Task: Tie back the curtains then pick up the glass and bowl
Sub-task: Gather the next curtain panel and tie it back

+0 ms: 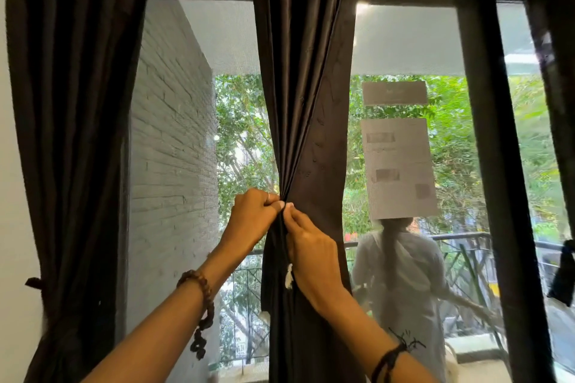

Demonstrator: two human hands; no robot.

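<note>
Both hands meet at the gathered waist of the dark brown fabric middle curtain (303, 102): left hand (253, 214) and right hand (311, 253) each pinch it.

No table or floor shows; curtains (305, 102) hang at the window (485, 134).

We are looking at a home interior — dark curtains (298, 102) are hanging at a black-framed window (485, 134), a railed balcony (460, 246) and trees (451, 140) showing beyond.
</note>
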